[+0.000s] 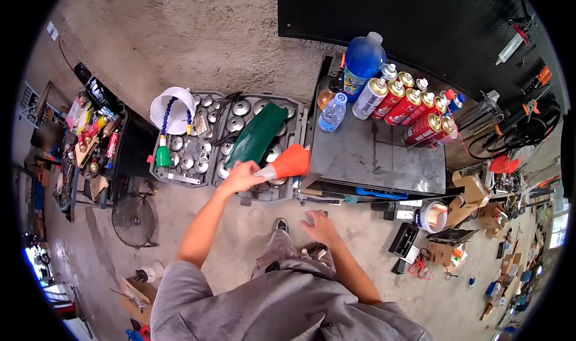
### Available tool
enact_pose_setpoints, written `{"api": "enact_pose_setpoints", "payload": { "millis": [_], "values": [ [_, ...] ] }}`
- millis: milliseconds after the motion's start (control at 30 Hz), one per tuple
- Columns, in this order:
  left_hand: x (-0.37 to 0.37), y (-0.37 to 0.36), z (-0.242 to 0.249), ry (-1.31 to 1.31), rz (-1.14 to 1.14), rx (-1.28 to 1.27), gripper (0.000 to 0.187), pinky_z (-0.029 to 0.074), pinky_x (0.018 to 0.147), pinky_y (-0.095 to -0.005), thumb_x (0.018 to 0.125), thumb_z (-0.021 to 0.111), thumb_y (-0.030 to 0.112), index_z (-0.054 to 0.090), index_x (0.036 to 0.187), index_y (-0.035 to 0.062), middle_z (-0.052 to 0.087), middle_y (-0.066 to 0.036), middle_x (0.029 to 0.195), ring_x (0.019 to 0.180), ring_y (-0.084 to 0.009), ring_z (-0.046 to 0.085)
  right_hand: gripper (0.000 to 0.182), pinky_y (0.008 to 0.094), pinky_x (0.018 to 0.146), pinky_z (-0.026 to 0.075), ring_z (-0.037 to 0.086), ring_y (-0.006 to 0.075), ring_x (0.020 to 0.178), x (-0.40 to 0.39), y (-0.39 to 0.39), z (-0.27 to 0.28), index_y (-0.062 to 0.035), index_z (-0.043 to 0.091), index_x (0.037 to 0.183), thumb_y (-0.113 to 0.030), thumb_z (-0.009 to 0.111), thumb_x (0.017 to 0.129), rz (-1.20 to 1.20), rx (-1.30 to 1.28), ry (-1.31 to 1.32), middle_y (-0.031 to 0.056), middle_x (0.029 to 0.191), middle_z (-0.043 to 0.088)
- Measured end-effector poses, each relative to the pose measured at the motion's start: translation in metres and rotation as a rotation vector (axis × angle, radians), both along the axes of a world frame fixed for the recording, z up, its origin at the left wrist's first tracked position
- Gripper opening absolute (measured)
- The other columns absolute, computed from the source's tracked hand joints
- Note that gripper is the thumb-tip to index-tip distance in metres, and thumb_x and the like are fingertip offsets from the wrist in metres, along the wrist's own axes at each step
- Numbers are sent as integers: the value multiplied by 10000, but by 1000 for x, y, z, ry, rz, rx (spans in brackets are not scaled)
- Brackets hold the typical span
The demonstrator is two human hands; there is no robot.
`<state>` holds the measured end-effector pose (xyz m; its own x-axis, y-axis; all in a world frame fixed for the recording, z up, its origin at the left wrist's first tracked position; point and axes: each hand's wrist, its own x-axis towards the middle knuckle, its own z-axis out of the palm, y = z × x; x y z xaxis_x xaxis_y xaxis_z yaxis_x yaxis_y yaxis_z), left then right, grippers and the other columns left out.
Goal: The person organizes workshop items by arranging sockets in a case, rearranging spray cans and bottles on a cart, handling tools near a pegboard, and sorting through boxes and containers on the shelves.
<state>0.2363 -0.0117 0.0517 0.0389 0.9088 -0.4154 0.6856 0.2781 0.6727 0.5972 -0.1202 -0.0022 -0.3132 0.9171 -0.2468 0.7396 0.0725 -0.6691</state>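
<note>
Orange funnel (292,161) is in our left hand (241,176), held out over the edge of the open case (230,184) that stands against the wall. We have our fingers closed around its pale, narrow spout, and its wide mouth points right, toward the dark worktop (384,155). Our right hand (321,227) is out in front of us above the floor, fingers spread and slightly bent, grasping nothing that we can see.

Just beyond the left hand we see a long, curved dark green piece (259,134), lying slantwise across the round metal caps (241,107) in the case. Its near end reaches our fingers; we cannot tell whether they touch it. Farther left, a white bucket (171,114) lies tipped on the case, with a blue segmented hose (167,114) and a green bottle (162,155) by its mouth.

On the worktop to the right we have a small clear bottle (333,114), a large bottle of blue liquid (363,65) and a cluster of upright spray cans (403,108). Lower down on that side, a white pail (433,216) stands near cardboard boxes (470,192). On our left, a black fan (134,220) stands on the floor beside a cluttered cart (90,185).
</note>
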Motion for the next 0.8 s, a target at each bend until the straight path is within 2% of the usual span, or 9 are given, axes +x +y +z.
{"api": "enact_pose_setpoints", "payload": {
  "millis": [33, 67, 133, 267, 367, 467, 600, 700, 800],
  "values": [
    [-19, -12, -1, -150, 73, -112, 411, 468, 985, -376, 863, 877, 399, 760, 1129, 109, 740, -14, 1074, 1105, -147, 631, 532, 419, 938, 612, 765, 339, 1067, -11, 8, 14, -8, 696, 1342, -373, 809, 971, -8, -149, 107, 239, 1322, 707],
    [-34, -30, -4, -135, 84, -112, 411, 468, 985, -376, 863, 877, 399, 760, 1129, 109, 740, -14, 1074, 1105, -147, 631, 589, 387, 953, 601, 759, 279, 1091, -20, 13, 18, 1, 650, 1416, -394, 793, 1003, -3, -213, 204, 215, 1357, 708],
    [-53, -73, -9, -527, 285, -169, 333, 528, 920, -308, 935, 832, 292, 736, 1174, 81, 728, -7, 1076, 1052, -104, 657, 623, 389, 955, 597, 759, 276, 1093, -42, 23, 23, -5, 616, 1460, -404, 782, 1010, -23, -293, 362, 219, 1380, 698],
    [-50, -150, 18, -647, 599, -189, 315, 522, 946, -299, 991, 763, 213, 707, 1261, 60, 732, -1, 1133, 1024, -128, 672, 769, 390, 976, 585, 723, 261, 1172, -83, 36, 59, 10, 466, 1581, -413, 783, 1023, -19, -443, 679, 210, 1448, 657],
    [-31, -177, 41, -871, 513, -109, 371, 514, 987, -297, 982, 762, 167, 665, 1313, 33, 732, -31, 1191, 1093, -127, 663, 842, 399, 1006, 575, 678, 245, 1256, -99, 30, 108, 32, 363, 1625, -354, 807, 1023, -17, -457, 806, 188, 1480, 617],
    [9, -178, 80, -1039, 296, 98, 473, 492, 1064, -329, 940, 801, 109, 637, 1376, 24, 697, -49, 1324, 1202, -154, 642, 773, 399, 1114, 523, 644, 228, 1314, -87, 18, 164, -29, 359, 1639, -102, 794, 1004, -154, -291, 1063, 131, 1451, 607],
    [58, -150, 108, -1069, 143, 186, 519, 477, 1095, -357, 898, 850, 102, 653, 1371, 26, 682, -55, 1356, 1259, -179, 617, 778, 425, 1150, 513, 641, 250, 1332, -37, 9, 218, 6, 375, 1575, -54, 825, 943, -94, 59, 1170, 156, 1483, 579],
    [99, -120, 125, -984, -3, 300, 542, 458, 1130, -386, 865, 887, 91, 673, 1359, 30, 659, -61, 1367, 1296, -199, 593, 804, 440, 1182, 476, 605, 257, 1373, 0, 10, 232, -3, 368, 1568, -64, 845, 923, -137, 117, 1183, 155, 1506, 549],
    [141, -96, 129, -731, -147, 460, 569, 432, 1150, -387, 831, 912, 68, 689, 1354, 45, 615, -78, 1379, 1296, -217, 581, 976, 452, 1210, 430, 550, 255, 1423, 36, 12, 237, -21, 336, 1571, -137, 958, 827, -153, 163, 1188, 152, 1511, 526]
  ]
}}
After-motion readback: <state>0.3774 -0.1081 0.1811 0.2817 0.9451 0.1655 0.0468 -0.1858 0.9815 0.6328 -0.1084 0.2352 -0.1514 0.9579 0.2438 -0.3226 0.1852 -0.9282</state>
